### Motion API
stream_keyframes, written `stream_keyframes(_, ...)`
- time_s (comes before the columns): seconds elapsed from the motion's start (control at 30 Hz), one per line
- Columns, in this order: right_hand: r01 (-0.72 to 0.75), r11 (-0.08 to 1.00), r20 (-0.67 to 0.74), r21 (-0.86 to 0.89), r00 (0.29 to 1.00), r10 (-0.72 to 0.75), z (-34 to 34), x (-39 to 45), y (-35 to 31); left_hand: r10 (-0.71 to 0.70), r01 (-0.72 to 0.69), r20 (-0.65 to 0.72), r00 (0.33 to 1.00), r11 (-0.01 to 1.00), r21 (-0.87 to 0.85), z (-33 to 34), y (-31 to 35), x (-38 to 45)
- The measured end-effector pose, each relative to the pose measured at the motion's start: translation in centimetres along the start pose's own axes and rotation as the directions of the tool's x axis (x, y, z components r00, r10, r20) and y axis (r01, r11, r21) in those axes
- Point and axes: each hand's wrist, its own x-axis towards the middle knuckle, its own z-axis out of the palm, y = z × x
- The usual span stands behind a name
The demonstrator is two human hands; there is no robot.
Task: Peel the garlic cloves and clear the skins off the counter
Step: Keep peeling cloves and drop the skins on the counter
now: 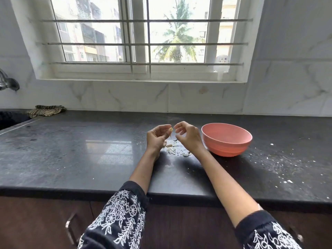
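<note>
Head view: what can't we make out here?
- Pink bowl: contents hidden by its near wall.
- Garlic clove in left hand: too small to tell how much skin is left.
- Right hand: whether its fingers pinch skin is unclear.
- Skins: partly behind both wrists.
- Sink: cut off by left edge.

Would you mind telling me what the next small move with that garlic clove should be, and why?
Probably the right hand should pinch the loose skin on the garlic clove and pull it off. The left hand holds the clove up at its fingertips, the right hand's fingers sit just beside it, and earlier skins already lie on the counter beneath.
</note>
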Motion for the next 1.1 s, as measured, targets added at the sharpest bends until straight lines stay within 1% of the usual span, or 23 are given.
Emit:
stream_keyframes(0.07,0.009,0.997,-0.026,0.082,1.000,-0.007,0.0,0.0,-0.3,0.003,-0.002,0.006,1.000,0.999,-0.032,0.0,0.0,-0.1)
stream_keyframes(0.13,0.013,0.990,-0.023,0.142,1.000,-0.010,0.0,0.2,-0.4,0.013,-0.011,0.025,1.000,0.997,-0.072,0.0,0.1,-0.1)
stream_keyframes(0.27,0.014,0.989,0.008,0.149,1.000,-0.015,-0.1,0.1,-0.3,0.034,-0.033,0.031,0.999,0.999,-0.033,0.0,0.1,-0.4)
stream_keyframes(0.37,0.004,0.990,0.008,0.138,1.000,-0.006,0.0,0.1,-0.2,0.020,-0.020,0.025,0.999,0.999,-0.032,0.1,0.0,-0.2)
stream_keyframes(0.43,0.010,0.991,0.012,0.134,1.000,-0.011,0.1,0.1,-0.1,-0.009,0.009,0.003,1.000,0.995,-0.101,-0.1,-0.1,0.1)
stream_keyframes(0.5,0.049,0.995,0.046,0.082,0.998,-0.053,0.2,0.1,-0.1,-0.057,0.051,-0.030,0.998,0.980,-0.193,-0.2,-0.1,0.4)
stream_keyframes(0.6,0.089,0.995,0.063,0.042,0.994,-0.092,0.2,0.0,-0.1,-0.114,0.101,-0.038,0.993,0.962,-0.252,-0.1,0.0,0.6)
stream_keyframes(0.77,0.120,0.992,0.032,-0.044,0.992,-0.119,0.3,0.0,0.2,-0.152,0.146,0.001,0.988,0.949,-0.281,-0.1,-0.1,0.5)
stream_keyframes(1.1,0.139,0.989,0.026,-0.056,0.990,-0.138,0.9,0.2,0.6,-0.173,0.163,-0.006,0.985,0.936,-0.312,-0.1,-0.2,0.5)
